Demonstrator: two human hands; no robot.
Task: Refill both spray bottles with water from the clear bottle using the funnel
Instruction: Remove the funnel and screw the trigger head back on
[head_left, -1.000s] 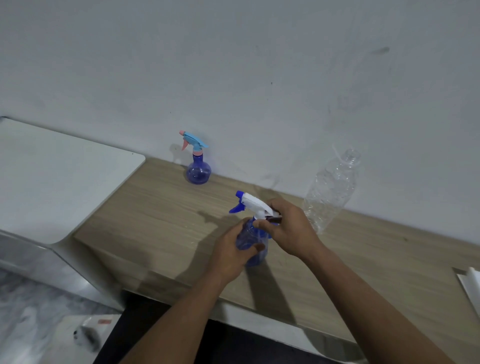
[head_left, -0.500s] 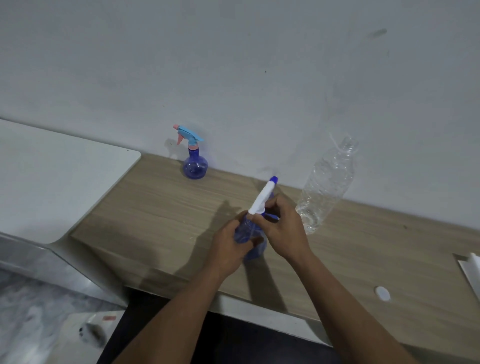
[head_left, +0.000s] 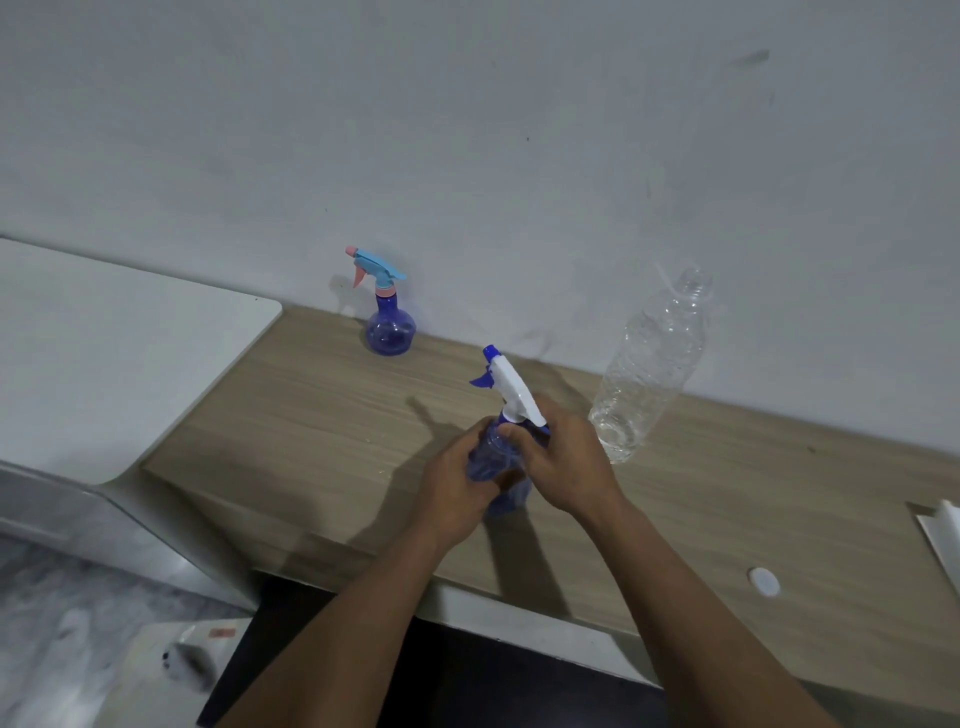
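- White flat panel (head_left: 130, 353) lay at the left end, butted against the pale wood-grain surface (head_left: 311, 415).
- Round blue spray bottle with a light-blue and pink trigger head (head_left: 390, 332) stood by the wall with its head on. I could not tell how full it was.
- Left hand (head_left: 457, 483) had its grip clenched round the body of the blue translucent spray bottle with a white trigger head (head_left: 501, 457), which stood near the surface's front edge.
- Right hand (head_left: 566, 462) had its grip closed round that bottle's collar, and the head was tilted. I judged this to be the cap-twisting step, but could not tell whether it was going off or on. The hands hid the contents.
- Clear ribbed plastic bottle (head_left: 644, 374) stood uncapped just beside the right hand and looked nearly empty.
- Small white round cap (head_left: 763, 581) lay well to the right.
- No funnel was in view. If the head was coming off, the next move called for lifting it clear and finding the funnel.
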